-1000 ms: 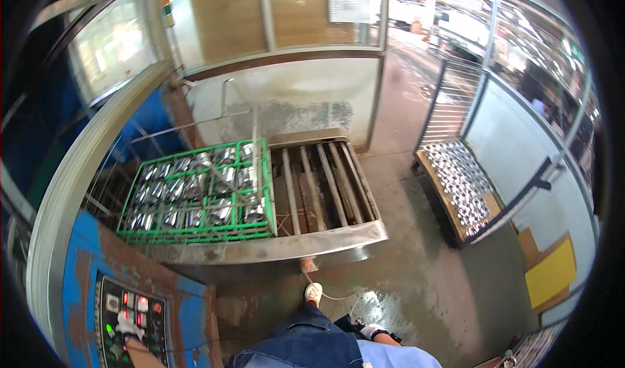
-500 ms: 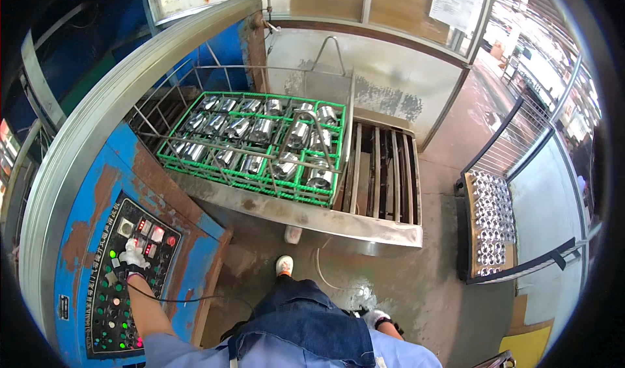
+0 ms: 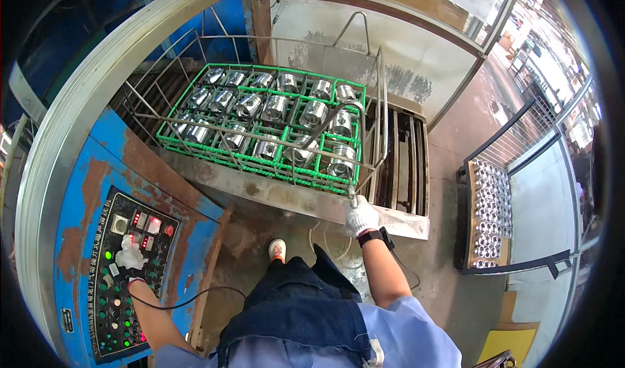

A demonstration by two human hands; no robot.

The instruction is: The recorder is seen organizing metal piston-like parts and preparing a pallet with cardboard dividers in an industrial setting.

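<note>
My left hand, in a white glove, rests on a black control panel with red, green and yellow buttons, set in a worn blue machine face. My right hand, also gloved, grips the lower end of a grey metal rod frame beside a green wire crate. The crate holds several shiny metal cylinders in rows. It sits on a steel platform in front of me.
Rails run right of the crate. A tray of small metal parts stands at the right behind a dark barrier. My foot is on a wet concrete floor. A yellow mat lies at lower right.
My view has swung left and down toward the machine. My right hand has come up and taken hold of the metal rod frame by the crate. My left hand stays on the panel.
</note>
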